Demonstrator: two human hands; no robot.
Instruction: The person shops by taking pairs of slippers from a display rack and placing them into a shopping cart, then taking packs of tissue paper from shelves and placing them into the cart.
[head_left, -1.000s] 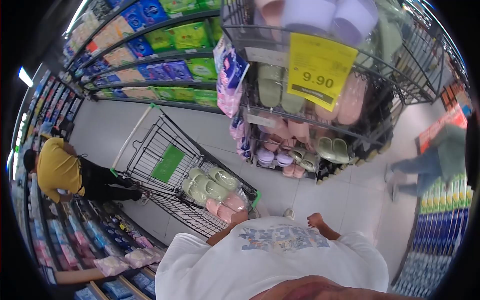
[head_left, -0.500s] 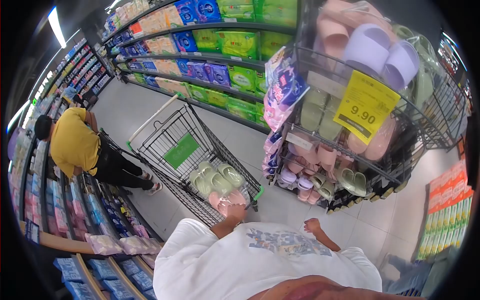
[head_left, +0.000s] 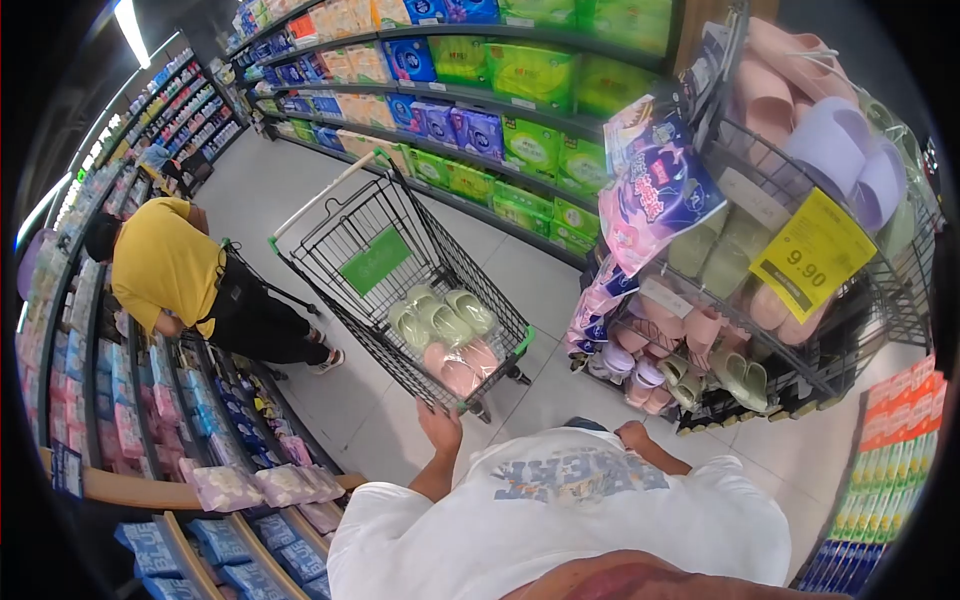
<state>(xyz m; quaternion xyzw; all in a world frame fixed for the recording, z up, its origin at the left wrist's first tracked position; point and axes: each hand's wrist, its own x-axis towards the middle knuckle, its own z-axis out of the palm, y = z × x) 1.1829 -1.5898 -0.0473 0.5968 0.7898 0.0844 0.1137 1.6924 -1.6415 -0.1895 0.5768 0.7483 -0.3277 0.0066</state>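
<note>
A black wire shopping cart with a green panel stands ahead of me. Inside its near end lie green slippers and pink slippers, wrapped in clear plastic. My left hand is at the cart's near lower edge, fingers extended and apart, with nothing visible in it. Whether it touches the wire cannot be made out. My right hand hangs beside my white shirt at the right, its fingers curled and partly hidden; it is away from the cart.
A wire rack of slippers with a yellow price sign stands at the right. Shelves of tissue packs run behind the cart. At the left, a person in yellow bends toward a shelf. Grey floor tiles show around the cart.
My left hand has moved off the pink slippers to the cart's near edge. The slipper rack has shifted right in view, and the bystander seen earlier at the right is gone from view.
</note>
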